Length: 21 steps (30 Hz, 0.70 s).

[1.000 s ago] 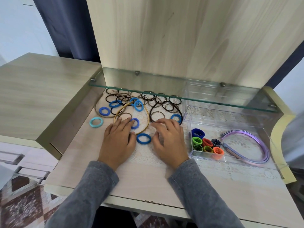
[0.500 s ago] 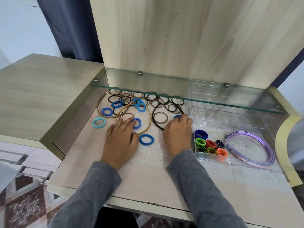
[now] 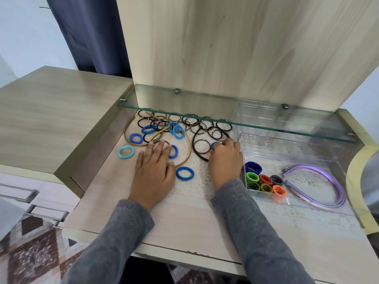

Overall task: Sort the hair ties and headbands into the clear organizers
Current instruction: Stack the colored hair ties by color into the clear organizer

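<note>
A heap of thin brown and black hair ties [image 3: 196, 128] and thicker blue ties lies under the glass shelf. My left hand [image 3: 153, 171] rests flat with spread fingers on a blue tie [image 3: 174, 151] and the gold headband [image 3: 185, 149]. My right hand [image 3: 224, 160] is curled, its fingertips pinching a blue hair tie [image 3: 214, 144] beside the dark brown headband [image 3: 198, 148]. Another blue tie [image 3: 185, 173] lies between my hands, and a light turquoise tie [image 3: 126, 152] sits at the left. The clear organizer [image 3: 307, 148] on the right holds several coloured ties [image 3: 264, 181] and purple headbands [image 3: 320, 187].
A glass shelf [image 3: 225, 103] overhangs the back of the worktop, under an upright wooden panel. A second clear organizer [image 3: 266, 113] stands behind the first. A raised wooden cabinet top [image 3: 51, 111] borders the left side. A lace mat lies under my hands.
My right hand has moved away from me and to the right, from flat on the mat to the blue tie beside the organizer, and curled its fingers on it. My left hand stayed in place.
</note>
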Tool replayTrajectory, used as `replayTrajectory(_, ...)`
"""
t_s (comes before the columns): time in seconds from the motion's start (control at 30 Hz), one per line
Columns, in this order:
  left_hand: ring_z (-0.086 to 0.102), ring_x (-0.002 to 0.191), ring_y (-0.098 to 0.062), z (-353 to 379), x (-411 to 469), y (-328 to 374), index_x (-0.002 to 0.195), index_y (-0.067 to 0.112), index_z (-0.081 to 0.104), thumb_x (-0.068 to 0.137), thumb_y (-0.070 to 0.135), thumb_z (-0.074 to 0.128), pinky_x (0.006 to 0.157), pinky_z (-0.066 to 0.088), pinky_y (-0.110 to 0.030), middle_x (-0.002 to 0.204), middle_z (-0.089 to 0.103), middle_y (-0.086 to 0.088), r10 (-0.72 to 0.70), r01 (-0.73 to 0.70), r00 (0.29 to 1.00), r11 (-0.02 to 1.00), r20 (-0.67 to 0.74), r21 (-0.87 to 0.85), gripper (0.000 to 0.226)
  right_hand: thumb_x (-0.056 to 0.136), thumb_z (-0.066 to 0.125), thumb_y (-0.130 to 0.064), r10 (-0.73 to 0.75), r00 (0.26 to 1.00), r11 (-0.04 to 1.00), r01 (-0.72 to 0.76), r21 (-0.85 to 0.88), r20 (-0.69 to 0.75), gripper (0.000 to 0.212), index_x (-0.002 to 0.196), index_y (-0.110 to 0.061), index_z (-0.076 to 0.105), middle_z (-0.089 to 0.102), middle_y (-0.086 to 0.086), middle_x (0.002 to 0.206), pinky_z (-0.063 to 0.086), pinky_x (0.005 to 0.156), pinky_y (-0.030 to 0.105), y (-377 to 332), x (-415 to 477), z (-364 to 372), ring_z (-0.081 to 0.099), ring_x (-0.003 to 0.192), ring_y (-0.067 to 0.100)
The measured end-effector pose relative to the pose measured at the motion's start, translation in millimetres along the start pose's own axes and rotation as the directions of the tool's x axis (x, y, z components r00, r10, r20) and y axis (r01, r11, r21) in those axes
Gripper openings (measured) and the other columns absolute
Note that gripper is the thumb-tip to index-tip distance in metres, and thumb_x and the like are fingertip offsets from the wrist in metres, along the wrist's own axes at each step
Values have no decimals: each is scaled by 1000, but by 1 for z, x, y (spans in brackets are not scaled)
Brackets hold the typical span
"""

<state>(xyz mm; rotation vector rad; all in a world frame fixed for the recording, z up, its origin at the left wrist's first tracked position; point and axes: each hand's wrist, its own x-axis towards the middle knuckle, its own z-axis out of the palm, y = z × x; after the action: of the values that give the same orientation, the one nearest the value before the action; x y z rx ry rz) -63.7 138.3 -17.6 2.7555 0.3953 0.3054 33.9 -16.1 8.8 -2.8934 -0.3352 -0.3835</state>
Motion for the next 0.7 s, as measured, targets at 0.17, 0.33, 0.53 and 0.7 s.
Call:
replayTrajectory(0.17,3,154,-19,0,1,-1,156,24,27,92,39,21,124,3,-41,166,13,5,-14,14,1000,1000,-3,-11,66,85,62,-6,-6,995,1000,9,28,-104,17,100,-10,70,61,14,100,46,73,42,2,-6,8,53,94,33)
replayTrajectory(0.33,5,154,-20,1,0,-1,155,24,27,91,40,20,124,4,-42,166,14,4,-30,30,1000,999,-7,-12,67,85,65,-7,-44,982,988,70,136,-185,16,100,-10,70,60,13,95,51,66,39,8,-13,12,55,85,30)
replayTrajectory(0.53,7,154,-21,1,0,-2,155,23,29,91,39,22,124,5,-43,166,15,4,-39,39,999,999,-9,-6,67,93,58,-22,-156,958,929,226,294,-241,14,102,-18,69,60,4,99,49,69,36,14,-23,11,53,89,21)
replayTrajectory(0.7,5,154,-21,1,0,-1,156,23,26,90,39,22,124,4,-42,166,13,4,-45,45,999,999,0,2,67,93,58,-20,-275,933,837,352,418,-234,15,104,-18,69,59,2,102,48,76,38,18,-29,16,52,93,19)
